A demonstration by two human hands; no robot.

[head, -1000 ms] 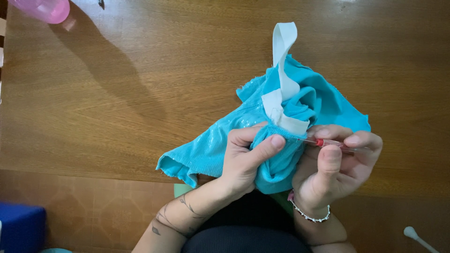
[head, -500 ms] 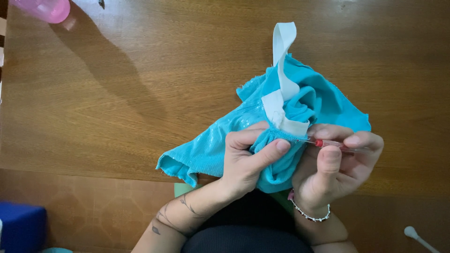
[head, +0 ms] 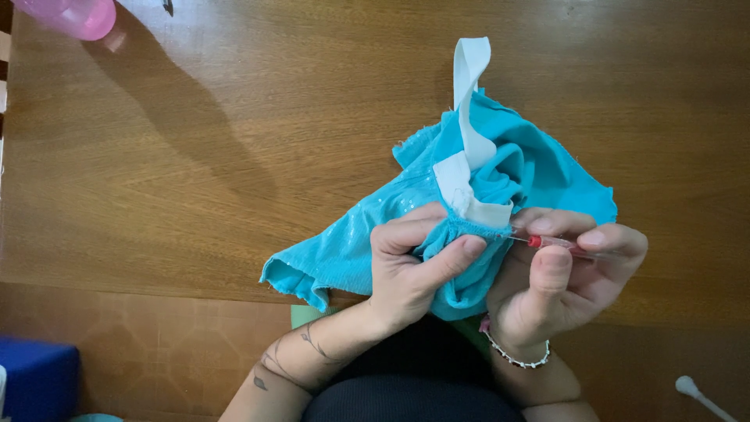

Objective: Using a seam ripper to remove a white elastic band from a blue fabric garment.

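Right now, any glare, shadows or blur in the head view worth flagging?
Head view: sharp overall; soft glare on the wooden table near the top edge; a long dark shadow runs diagonally from the pink container; the left hand and right hand on the turquoise fabric are evenly lit and in focus.

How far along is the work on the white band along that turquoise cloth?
Part of the white elastic band already hangs free above the turquoise fabric. The right hand works a small red-tipped tool at the seam that the left hand pinches. A short stretch there remains attached.
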